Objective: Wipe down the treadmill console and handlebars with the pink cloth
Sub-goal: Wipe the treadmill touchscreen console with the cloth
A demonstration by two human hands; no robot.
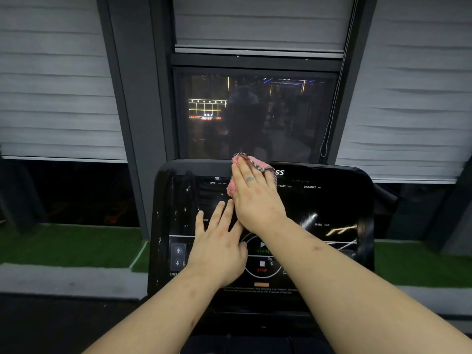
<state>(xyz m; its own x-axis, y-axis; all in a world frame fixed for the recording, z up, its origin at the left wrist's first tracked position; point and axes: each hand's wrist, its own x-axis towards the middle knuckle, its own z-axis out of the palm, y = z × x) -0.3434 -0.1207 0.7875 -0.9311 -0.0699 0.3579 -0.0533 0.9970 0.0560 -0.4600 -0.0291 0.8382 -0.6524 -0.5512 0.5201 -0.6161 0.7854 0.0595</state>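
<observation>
Both hands lie on the black treadmill console (332, 200): the right hand (258, 200) presses flat, fingers extended, on the pink cloth (235, 185) near the console's upper edge, while the left hand (219, 251) rests open, fingers spread, beside the STOP button (262, 267).

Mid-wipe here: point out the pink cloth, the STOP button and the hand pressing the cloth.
pink cloth (231, 186): head view, on the fuzzy edge showing left of the fingers.
STOP button (262, 267): head view, on its white square and red label.
right hand (255, 198): head view, on the back of the hand.
</observation>
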